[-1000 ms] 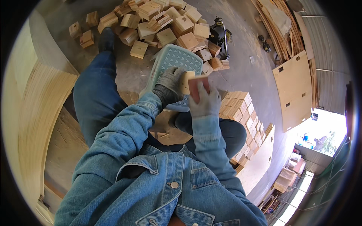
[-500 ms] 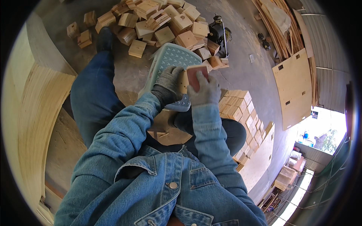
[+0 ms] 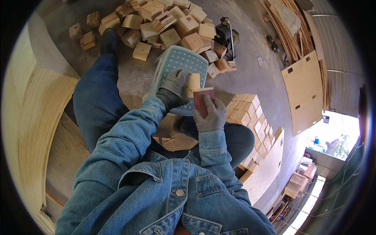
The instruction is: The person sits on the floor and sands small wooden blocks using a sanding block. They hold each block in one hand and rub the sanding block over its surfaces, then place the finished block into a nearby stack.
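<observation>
Apparently sanding, gripping a block (image 3: 191, 84) with left fingers (image 3: 181, 74) and pinching a red pad (image 3: 200, 105) with right fingers (image 3: 217, 105) (touching or just beside, hard to tell), so probably needing level strokes next.

Blue denim jacket (image 3: 156, 196), metal button (image 3: 179, 192), chest pocket (image 3: 211, 186); grey gloves (image 3: 173, 84), dark left cuff (image 3: 168, 99); navy trousers (image 3: 96, 94).

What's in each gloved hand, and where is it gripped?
The left hand holds a pale wooden block by its left side; the right hand holds a reddish block by its lower part.
</observation>
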